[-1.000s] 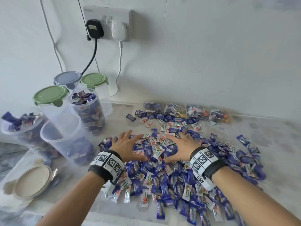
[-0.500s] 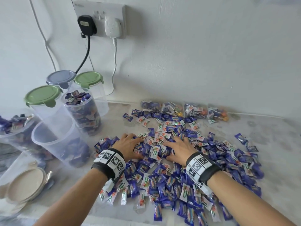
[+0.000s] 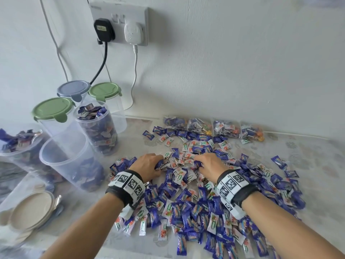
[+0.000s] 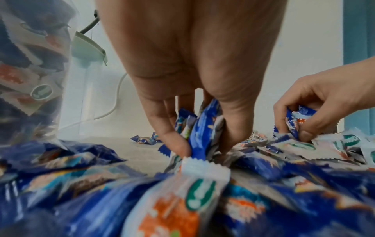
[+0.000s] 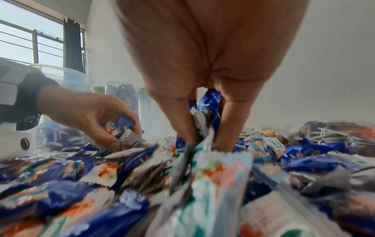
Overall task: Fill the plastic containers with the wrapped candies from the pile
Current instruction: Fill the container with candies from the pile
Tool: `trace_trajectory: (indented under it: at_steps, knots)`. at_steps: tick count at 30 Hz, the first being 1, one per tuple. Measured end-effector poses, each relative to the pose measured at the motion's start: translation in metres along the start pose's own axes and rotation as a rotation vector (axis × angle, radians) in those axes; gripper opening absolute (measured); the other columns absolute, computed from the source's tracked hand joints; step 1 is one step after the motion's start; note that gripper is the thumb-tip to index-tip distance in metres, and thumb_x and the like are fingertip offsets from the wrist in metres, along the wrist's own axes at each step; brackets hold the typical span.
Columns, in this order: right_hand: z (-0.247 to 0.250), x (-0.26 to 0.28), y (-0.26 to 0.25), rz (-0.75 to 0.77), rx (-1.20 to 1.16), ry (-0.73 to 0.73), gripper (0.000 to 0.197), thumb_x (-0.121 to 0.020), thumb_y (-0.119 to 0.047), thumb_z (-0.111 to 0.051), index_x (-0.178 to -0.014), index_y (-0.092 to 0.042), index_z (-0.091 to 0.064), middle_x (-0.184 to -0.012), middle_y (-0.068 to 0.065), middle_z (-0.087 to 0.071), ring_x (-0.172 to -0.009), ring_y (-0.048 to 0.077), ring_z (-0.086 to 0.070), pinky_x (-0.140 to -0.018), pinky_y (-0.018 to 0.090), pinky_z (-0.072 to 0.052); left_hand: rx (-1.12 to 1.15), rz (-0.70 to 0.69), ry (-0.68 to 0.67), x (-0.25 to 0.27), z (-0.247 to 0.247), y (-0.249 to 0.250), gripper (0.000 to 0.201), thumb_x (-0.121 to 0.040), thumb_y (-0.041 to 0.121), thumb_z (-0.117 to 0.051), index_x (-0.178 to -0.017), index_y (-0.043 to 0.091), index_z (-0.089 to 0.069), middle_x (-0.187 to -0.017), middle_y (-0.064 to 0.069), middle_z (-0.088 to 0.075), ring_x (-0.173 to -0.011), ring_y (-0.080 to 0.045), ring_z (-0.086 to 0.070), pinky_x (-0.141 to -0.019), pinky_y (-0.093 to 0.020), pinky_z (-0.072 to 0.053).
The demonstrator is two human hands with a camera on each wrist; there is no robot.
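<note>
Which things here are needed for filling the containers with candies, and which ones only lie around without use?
For the job:
- candy pile
- left hand and right hand, each gripping candies
- open container, partly filled
- full container, no lid
- closed containers, still empty

Just lying about:
- bagged sweets by the wall
- loose lids
- plugs and cables

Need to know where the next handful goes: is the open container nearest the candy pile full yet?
Not full. The lidless container holds candies only near its bottom; its upper walls are see-through and bare.
</note>
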State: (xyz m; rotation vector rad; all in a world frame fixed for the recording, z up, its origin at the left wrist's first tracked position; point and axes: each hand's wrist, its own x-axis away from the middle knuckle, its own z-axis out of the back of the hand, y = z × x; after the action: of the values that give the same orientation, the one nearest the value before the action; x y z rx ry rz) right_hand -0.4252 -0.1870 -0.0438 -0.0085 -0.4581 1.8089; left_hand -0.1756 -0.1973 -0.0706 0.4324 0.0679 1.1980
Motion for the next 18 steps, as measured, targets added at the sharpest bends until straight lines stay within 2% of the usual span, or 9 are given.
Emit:
trace_trajectory:
  at_steps: [2, 4, 7, 9, 11, 13, 16, 18]
  knots:
    - [0.006, 0.001, 0.0, 0.006, -0.027, 0.04, 0.017, -0.087, 0.003, -0.055, -0.098, -0.005, -0.065, -0.09, 0.012, -0.064, -0.086, 0.03, -0.062, -0.072, 0.035, -0.049, 0.037, -0.016, 0.031, 0.001, 0.002, -0.001, 0.031, -0.087, 0.028, -0.067, -0.116, 0.017, -0.062, -0.101, -0.006, -0.064, -0.089, -0.025, -0.059, -0.08, -0.032, -0.047]
    - [0.011, 0.001, 0.0, 0.013, -0.057, 0.07, 0.02, -0.086, 0.004, -0.056, -0.1, -0.006, -0.067, -0.09, 0.012, -0.067, -0.085, 0.028, -0.062, -0.073, 0.034, -0.049, 0.069, -0.029, 0.059, 0.003, 0.006, -0.002, 0.034, -0.087, 0.033, -0.07, -0.117, 0.018, -0.062, -0.102, -0.004, -0.064, -0.087, -0.022, -0.058, -0.08, -0.031, -0.048]
    - [0.019, 0.002, -0.003, 0.036, -0.094, 0.096, 0.022, -0.086, 0.003, -0.057, -0.102, -0.006, -0.069, -0.094, 0.011, -0.069, -0.088, 0.025, -0.063, -0.071, 0.026, -0.041, 0.107, -0.032, 0.097, 0.007, 0.014, -0.002, 0.032, -0.087, 0.029, -0.069, -0.117, 0.02, -0.063, -0.104, -0.002, -0.065, -0.087, -0.02, -0.059, -0.082, -0.033, -0.051]
    - [0.023, 0.003, -0.006, 0.065, -0.097, 0.097, 0.017, -0.086, 0.001, -0.057, -0.098, -0.005, -0.069, -0.089, 0.01, -0.069, -0.08, 0.022, -0.061, -0.066, 0.023, -0.036, 0.131, -0.049, 0.116, 0.01, 0.022, -0.002, 0.031, -0.087, 0.03, -0.07, -0.116, 0.019, -0.063, -0.103, -0.001, -0.065, -0.086, -0.019, -0.06, -0.08, -0.031, -0.052]
    - [0.029, 0.004, -0.011, 0.102, -0.107, 0.105, 0.013, -0.086, 0.001, -0.058, -0.092, -0.004, -0.068, -0.083, 0.007, -0.068, -0.072, 0.017, -0.058, -0.064, 0.023, -0.035, 0.164, -0.072, 0.147, 0.014, 0.03, -0.002, 0.029, -0.085, 0.025, -0.07, -0.113, 0.02, -0.065, -0.101, 0.002, -0.065, -0.082, -0.015, -0.059, -0.075, -0.024, -0.049]
    - [0.034, 0.003, -0.017, 0.141, -0.12, 0.131, 0.013, -0.085, -0.001, -0.061, -0.093, -0.008, -0.069, -0.084, 0.002, -0.068, -0.075, 0.015, -0.061, -0.066, 0.022, -0.038, 0.196, -0.091, 0.195, 0.019, 0.041, -0.002, 0.027, -0.084, 0.019, -0.068, -0.11, 0.02, -0.066, -0.099, 0.004, -0.066, -0.08, -0.012, -0.059, -0.073, -0.02, -0.045]
    - [0.046, 0.001, -0.031, 0.184, -0.133, 0.14, 0.019, -0.085, -0.004, -0.063, -0.099, -0.015, -0.071, -0.092, -0.003, -0.068, -0.086, 0.015, -0.063, -0.071, 0.021, -0.04, 0.209, -0.11, 0.259, 0.03, 0.063, -0.002, 0.027, -0.083, 0.018, -0.068, -0.11, 0.019, -0.068, -0.099, 0.004, -0.068, -0.081, -0.013, -0.062, -0.077, -0.023, -0.051]
    - [0.055, -0.001, -0.042, 0.221, -0.16, 0.143, 0.023, -0.085, -0.004, -0.063, -0.101, -0.018, -0.072, -0.09, -0.008, -0.066, -0.084, 0.01, -0.061, -0.068, 0.012, -0.038, 0.207, -0.125, 0.298, 0.039, 0.077, -0.002, 0.027, -0.083, 0.018, -0.069, -0.11, 0.019, -0.069, -0.1, 0.004, -0.068, -0.081, -0.012, -0.063, -0.079, -0.023, -0.052]
